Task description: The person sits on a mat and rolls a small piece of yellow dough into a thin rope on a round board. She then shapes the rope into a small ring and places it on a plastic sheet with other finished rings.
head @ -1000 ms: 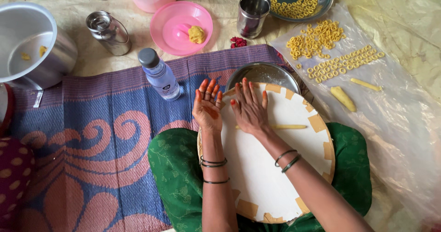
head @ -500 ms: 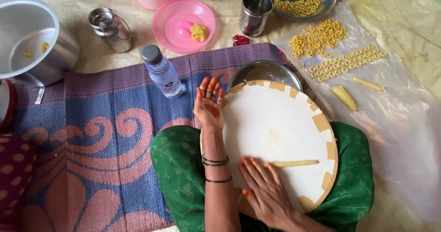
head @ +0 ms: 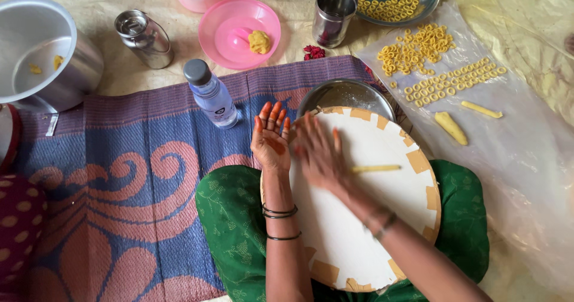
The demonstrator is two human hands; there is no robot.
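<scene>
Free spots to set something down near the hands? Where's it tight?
Free: the woven mat left of the left hand, below the plastic bottle; the lower part of the round white board.
Crowded: the plastic sheet near the dough rings; around the pink bowl and steel cup.

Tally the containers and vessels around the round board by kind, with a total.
Steel tumblers: 1
Steel lidded cans: 1
Pink plastic bowls: 1
Large aluminium pots: 1
Clear plastic bottles: 1
Total: 5

Home floor: woven mat, steel pots
</scene>
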